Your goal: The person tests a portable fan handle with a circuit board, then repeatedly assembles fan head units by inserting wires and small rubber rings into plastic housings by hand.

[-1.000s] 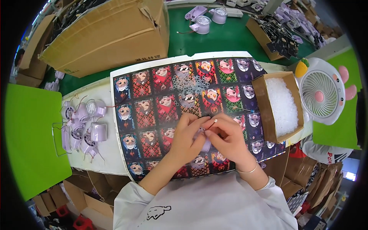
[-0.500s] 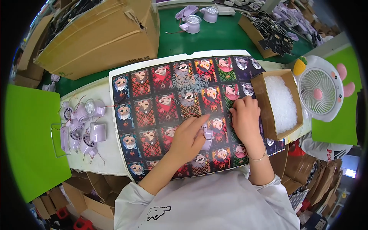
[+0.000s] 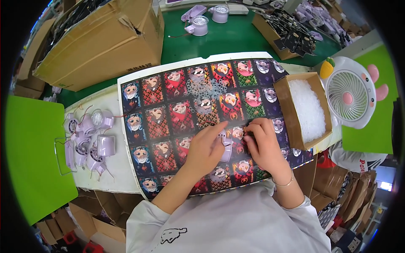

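Left hand (image 3: 205, 147) grips a lilac housing (image 3: 227, 152) over the printed sheet (image 3: 158, 122) in the head view; right hand (image 3: 265, 144), apart from it, is curled near the housing, any grip indeterminable; small rings (image 3: 205, 89) lie beyond both.

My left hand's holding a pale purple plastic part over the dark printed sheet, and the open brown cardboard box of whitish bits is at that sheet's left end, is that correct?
Not quite: the head view shows the open brown cardboard box of whitish bits at the right end of the dark printed sheet. Your left hand holds the pale purple plastic part.
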Demonstrator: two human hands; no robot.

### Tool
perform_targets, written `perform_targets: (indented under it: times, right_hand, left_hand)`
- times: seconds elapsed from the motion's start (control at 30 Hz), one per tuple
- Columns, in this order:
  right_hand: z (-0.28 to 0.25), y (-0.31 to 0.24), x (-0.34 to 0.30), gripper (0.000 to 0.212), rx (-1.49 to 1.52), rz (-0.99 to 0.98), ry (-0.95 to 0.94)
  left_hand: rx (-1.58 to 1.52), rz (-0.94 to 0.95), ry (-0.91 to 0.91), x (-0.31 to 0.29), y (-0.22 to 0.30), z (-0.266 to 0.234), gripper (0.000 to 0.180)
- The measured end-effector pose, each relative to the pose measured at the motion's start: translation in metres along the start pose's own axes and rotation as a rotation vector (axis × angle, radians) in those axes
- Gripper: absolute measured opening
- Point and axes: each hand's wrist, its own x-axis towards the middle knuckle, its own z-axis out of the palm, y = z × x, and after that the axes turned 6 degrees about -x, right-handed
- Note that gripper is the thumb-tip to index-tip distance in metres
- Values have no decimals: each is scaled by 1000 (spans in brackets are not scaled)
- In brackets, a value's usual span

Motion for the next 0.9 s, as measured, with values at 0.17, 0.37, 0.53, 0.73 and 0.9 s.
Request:
perform_targets:
  times: [0.17,0.37,0.53,0.73,0.9]
  right_hand:
    - [4,6,-7,20,-183,-103,-94]
    - [2,-35,4,11,140,-61,10]
    - [6,-40,7,11,172,-50,38]
    - [10,-57,4,11,65,93,21]
    - [13,-55,9,6,97,108,65]
  left_hand:
    - [0,-5,7,0,-1,2,44]
    - [-19,38,10,-1,-4,2,44]
    - [-18,-11,-1,-1,4,1,44]
    - [32,-23,31,-1,4,4,42]
    - [60,-32,49,1,6,6,39]
